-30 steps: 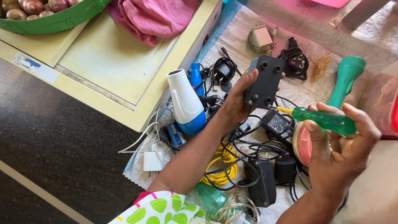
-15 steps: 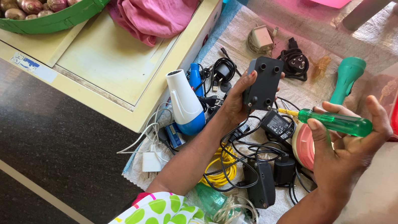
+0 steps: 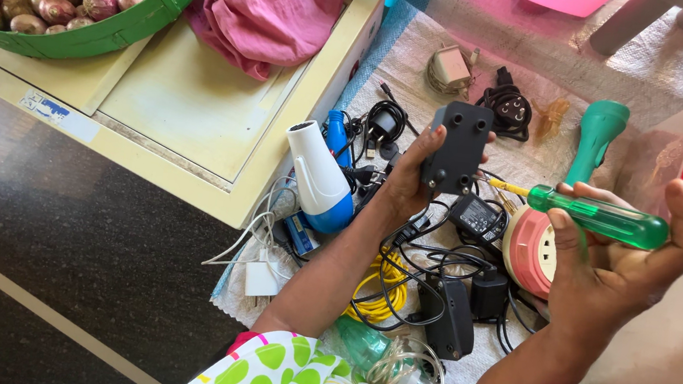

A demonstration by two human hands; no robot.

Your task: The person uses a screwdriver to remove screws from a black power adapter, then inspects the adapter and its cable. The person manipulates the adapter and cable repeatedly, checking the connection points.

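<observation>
centrally, black adapter [image 3: 456,147] gripped upright in left hand [image 3: 412,179], back face turned up for access; right of adapter, green screwdriver [image 3: 595,216] clamped in right hand [image 3: 610,268], tip aimed toward it. below adapter, tangled cables [image 3: 401,269]; left, white hair dryer [image 3: 317,179].

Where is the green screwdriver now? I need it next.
In the right hand, the green screwdriver is held level above the pink cord reel, right of the black adapter.

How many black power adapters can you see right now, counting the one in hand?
4: one black adapter held in the left hand; one just right of it; one and a larger one lower in the cables. More may be hidden under the tangle.
</observation>
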